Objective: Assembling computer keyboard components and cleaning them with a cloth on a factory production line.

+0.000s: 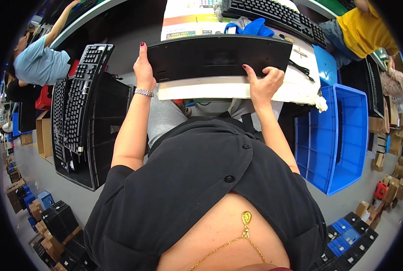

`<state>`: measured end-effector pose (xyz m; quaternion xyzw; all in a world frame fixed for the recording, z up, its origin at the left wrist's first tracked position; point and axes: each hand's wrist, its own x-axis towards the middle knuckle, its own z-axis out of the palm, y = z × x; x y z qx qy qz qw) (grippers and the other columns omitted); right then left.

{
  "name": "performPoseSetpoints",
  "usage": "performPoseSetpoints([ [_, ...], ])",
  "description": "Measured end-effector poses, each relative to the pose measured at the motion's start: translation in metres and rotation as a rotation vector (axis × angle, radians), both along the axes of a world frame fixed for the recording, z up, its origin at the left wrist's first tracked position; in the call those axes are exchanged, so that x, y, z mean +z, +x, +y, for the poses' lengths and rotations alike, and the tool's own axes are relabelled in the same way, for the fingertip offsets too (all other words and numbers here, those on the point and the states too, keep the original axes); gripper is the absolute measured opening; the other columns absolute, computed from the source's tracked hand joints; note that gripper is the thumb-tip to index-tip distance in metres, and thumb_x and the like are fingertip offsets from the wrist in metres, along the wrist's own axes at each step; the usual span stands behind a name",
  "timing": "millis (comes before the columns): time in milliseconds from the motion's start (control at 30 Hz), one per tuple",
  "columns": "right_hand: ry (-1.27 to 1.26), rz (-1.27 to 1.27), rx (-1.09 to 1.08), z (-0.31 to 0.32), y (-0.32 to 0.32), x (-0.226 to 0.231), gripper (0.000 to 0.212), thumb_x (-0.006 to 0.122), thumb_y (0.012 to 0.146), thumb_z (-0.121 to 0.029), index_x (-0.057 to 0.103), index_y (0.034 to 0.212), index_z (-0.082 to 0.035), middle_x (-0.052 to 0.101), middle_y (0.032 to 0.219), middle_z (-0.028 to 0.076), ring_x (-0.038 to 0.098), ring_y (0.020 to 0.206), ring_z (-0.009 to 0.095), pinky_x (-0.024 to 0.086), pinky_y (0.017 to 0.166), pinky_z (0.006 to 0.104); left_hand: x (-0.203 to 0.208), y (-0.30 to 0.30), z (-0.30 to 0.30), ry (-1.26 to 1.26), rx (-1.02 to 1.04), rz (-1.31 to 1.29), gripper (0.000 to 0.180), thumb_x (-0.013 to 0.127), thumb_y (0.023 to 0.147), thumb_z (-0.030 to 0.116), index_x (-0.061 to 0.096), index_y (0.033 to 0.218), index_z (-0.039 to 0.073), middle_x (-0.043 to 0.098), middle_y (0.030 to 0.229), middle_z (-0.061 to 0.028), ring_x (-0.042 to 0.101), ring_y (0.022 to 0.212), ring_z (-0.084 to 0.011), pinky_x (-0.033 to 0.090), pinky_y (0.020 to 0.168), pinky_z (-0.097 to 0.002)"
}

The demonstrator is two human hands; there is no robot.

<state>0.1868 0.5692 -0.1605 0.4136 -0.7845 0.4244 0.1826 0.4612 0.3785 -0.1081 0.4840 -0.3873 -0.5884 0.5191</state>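
Observation:
A black keyboard [217, 56] lies upside down, its flat underside up, at the near edge of a white work table [237, 90]. My left hand [143, 67] grips the keyboard's left end, thumb along the side. My right hand [264, 81] presses on its near right edge, fingers curled over the rim. Both forearms rise from my lap toward it.
A stack of black keyboards [77, 113] stands in black trays at my left. A blue plastic crate [335, 135] sits at my right. Another black keyboard [276, 18], a blue cloth [255, 28] and a printed sheet [188, 20] lie farther back. Other people work at far left and upper right.

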Motion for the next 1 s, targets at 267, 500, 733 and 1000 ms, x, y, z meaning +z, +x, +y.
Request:
performPoseSetpoints([
  [267,-0.038,-0.138,-0.313,-0.002,-0.049,-0.025,0.062,0.078,0.076,-0.06,0.046,0.086,-0.008,0.044,0.09,0.011,0.044,0.086,0.028,0.038,0.085,0.0401,-0.027,0.006,-0.021,-0.045,0.074,-0.193,0.054,0.062,0.094,0.055,0.053,0.067,0.009,0.044,0.064,0.0051,0.037,0.06,-0.0062,0.033,0.054,-0.0224],
  [500,0.045,-0.022,-0.106,-0.021,-0.013,-0.006,0.061,0.077,0.078,-0.06,0.045,0.084,-0.009,0.044,0.09,0.011,0.044,0.087,0.029,0.038,0.086,0.0408,-0.025,-0.001,-0.027,-0.036,0.074,-0.24,0.056,0.062,0.094,0.056,0.047,0.063,0.011,0.032,0.061,0.0068,0.027,0.057,-0.0066,0.024,0.051,-0.0233],
  [733,0.017,-0.006,-0.138,-0.03,-0.01,-0.011,0.061,0.077,0.079,-0.06,0.046,0.084,-0.007,0.044,0.088,0.011,0.044,0.087,0.029,0.038,0.084,0.0401,-0.022,-0.008,-0.026,-0.032,0.051,-0.247,0.057,0.062,0.093,0.056,0.047,0.063,0.011,0.033,0.06,0.0068,0.028,0.056,-0.0066,0.025,0.051,-0.0229],
  [1000,-0.107,0.064,-0.262,-0.018,-0.078,-0.015,0.051,0.076,0.085,-0.049,0.049,0.089,-0.007,0.046,0.094,0.013,0.043,0.091,0.03,0.038,0.087,0.0415,-0.023,-0.008,-0.03,-0.061,0.059,-0.328,0.057,0.06,0.095,0.055,0.041,0.063,0.011,0.037,0.062,0.0056,0.029,0.059,-0.0078,0.028,0.053,-0.0245],
])
